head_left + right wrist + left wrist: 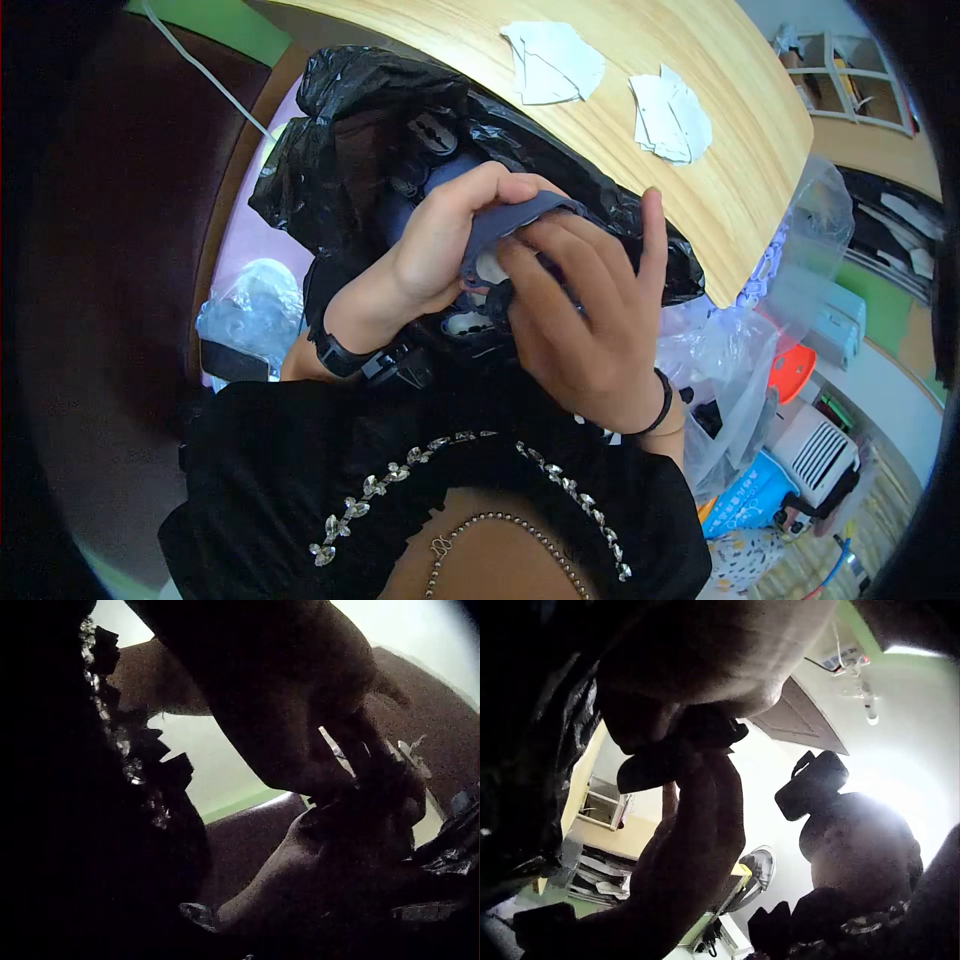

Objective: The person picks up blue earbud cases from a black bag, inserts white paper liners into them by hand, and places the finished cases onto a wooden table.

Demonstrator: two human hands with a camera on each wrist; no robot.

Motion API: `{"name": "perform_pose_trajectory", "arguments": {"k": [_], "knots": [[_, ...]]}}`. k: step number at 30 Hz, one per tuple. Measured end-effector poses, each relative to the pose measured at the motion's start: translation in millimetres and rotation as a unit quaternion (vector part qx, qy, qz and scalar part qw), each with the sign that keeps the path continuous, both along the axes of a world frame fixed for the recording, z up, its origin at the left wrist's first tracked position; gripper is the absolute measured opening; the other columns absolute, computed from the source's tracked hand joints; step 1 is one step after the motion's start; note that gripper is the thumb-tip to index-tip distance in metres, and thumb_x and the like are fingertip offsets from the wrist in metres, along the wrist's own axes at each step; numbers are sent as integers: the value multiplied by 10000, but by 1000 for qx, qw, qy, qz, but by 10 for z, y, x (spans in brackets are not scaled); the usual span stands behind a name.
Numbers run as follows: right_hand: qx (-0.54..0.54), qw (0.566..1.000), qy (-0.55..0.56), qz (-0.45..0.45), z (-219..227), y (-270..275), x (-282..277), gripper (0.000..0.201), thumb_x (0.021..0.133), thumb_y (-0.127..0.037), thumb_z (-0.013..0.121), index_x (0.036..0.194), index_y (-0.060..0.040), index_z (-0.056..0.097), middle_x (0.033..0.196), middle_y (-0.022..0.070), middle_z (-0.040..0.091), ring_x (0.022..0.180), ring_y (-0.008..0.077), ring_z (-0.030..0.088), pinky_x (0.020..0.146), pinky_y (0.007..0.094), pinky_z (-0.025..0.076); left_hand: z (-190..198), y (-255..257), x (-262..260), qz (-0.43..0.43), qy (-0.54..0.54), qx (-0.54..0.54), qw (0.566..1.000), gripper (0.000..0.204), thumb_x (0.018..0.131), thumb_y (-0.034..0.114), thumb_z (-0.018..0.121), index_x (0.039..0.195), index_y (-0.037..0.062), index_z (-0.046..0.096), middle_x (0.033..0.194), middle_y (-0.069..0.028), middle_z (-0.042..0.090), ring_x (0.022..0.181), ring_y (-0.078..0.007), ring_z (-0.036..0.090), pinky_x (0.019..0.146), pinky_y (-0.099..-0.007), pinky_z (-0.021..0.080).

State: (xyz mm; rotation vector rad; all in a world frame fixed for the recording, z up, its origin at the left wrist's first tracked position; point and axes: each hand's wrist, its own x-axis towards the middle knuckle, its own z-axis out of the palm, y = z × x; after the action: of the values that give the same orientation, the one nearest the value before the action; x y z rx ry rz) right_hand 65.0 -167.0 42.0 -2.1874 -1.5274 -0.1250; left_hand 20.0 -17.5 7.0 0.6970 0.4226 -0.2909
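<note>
My left hand (440, 235) grips a dark blue-grey curved piece (495, 222), thumb along its top. The piece has a thin rim and a pale patch inside; its kind does not show. Curled fingers of my right hand (590, 320) reach to the rim and inside of the piece, with the little finger sticking out straight. What those fingertips pinch is partly hidden. Under both hands spreads a black plastic bag (330, 110) with more blue-grey and dark slotted pieces (433, 133) in it. In the left wrist view the right hand (705, 802) appears dark and backlit.
A wooden table (700, 220) with two stacks of cut white paper (555, 65) lies beyond the bag. To the right stand a clear plastic bag (720, 350), a blue box (745, 490) and a white slatted appliance (815, 450). A brown seat (120, 180) is at the left.
</note>
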Motion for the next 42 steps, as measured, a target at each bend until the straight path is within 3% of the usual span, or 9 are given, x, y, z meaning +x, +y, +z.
{"name": "perform_pose_trajectory", "arguments": {"k": [4,7,16,20,23,26,29,35,42], "knots": [[11,994,98,46,10,-37,71,328,685,-126,669,1005,-66,621,992,62,559,998,223,561,1006,663,236,-57,-48,-7,27,29,-1,999,422,883,266,338,1033,-42,585,925,-107,633,816,-165,604,773,-272,482],[-58,996,66,28,124,-30,48,351,638,-21,663,979,-98,639,1009,29,598,991,217,586,1061,569,236,-51,-38,-8,16,42,4,999,415,883,263,341,1030,-38,586,936,-113,633,812,-169,604,776,-272,482],[-35,999,-7,20,-51,-13,-8,335,696,-136,596,1027,-89,610,1047,115,542,998,264,520,995,602,318,-161,-46,-12,49,-11,0,999,398,866,250,338,991,-32,590,933,-109,619,876,-188,583,862,-298,435],[-15,998,-27,-62,-86,-17,-113,349,661,-124,620,1010,-117,623,1092,119,539,953,311,494,927,565,369,-266,35,-25,33,-57,-53,996,382,899,231,361,1033,-26,610,961,-94,630,884,-154,580,837,-277,445],[-14,994,63,-91,-108,-8,-191,364,649,-115,630,1010,-162,625,1147,117,515,983,314,476,904,574,377,-278,44,-6,38,-60,-50,996,386,894,234,363,1028,-31,610,958,-96,630,882,-159,580,837,-282,445],[-6,992,84,-95,-171,-10,-203,383,652,-104,629,1025,-186,606,1190,111,487,1022,321,456,908,596,359,-305,49,-6,45,-59,-55,996,391,886,236,360,1025,-31,610,954,-104,631,878,-171,583,835,-289,446],[-28,992,57,-106,-164,26,-220,462,603,-34,670,1029,-206,623,1197,92,474,1044,332,427,919,539,333,-316,34,9,66,-41,-44,996,396,876,242,361,1023,-28,611,948,-110,631,870,-182,588,828,-294,451],[-78,986,-6,-150,-149,89,-271,420,628,-76,666,1015,-229,615,1208,64,472,1080,340,424,932,615,316,-294,33,1,87,-14,-37,995,406,869,267,365,1026,-19,607,938,-109,630,857,-190,595,826,-302,461],[-46,994,54,-85,-164,69,-113,391,650,-54,640,1001,-226,622,1234,48,477,1129,344,413,934,650,301,-323,109,-45,96,-27,-37,994,415,875,270,358,1055,-16,597,948,-105,624,867,-187,591,818,-310,471]]}}
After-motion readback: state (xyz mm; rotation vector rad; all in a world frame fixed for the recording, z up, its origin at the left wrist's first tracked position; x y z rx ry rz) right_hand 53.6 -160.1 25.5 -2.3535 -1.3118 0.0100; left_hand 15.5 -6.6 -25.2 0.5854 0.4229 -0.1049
